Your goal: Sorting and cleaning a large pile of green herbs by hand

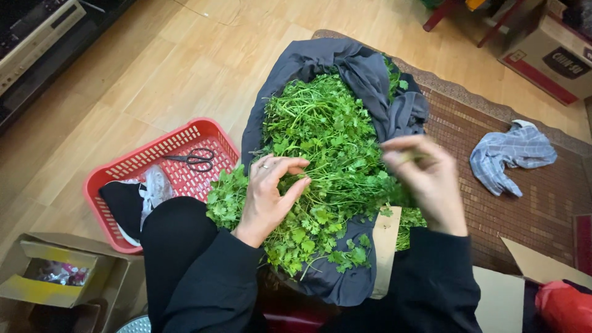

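Herbs lie heaped on a dark grey cloth before the person; most look unsorted. Left hand pinches stems at the heap's near edge, right hand grips a blurred sprig above it. Scissors rest untouched in the red basket.

Wooden floor carries a red basket, woven mat and cardboard boxes.

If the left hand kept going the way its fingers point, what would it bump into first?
Probably the right hand: the left hand points rightward over the green herbs, though depth is unclear.
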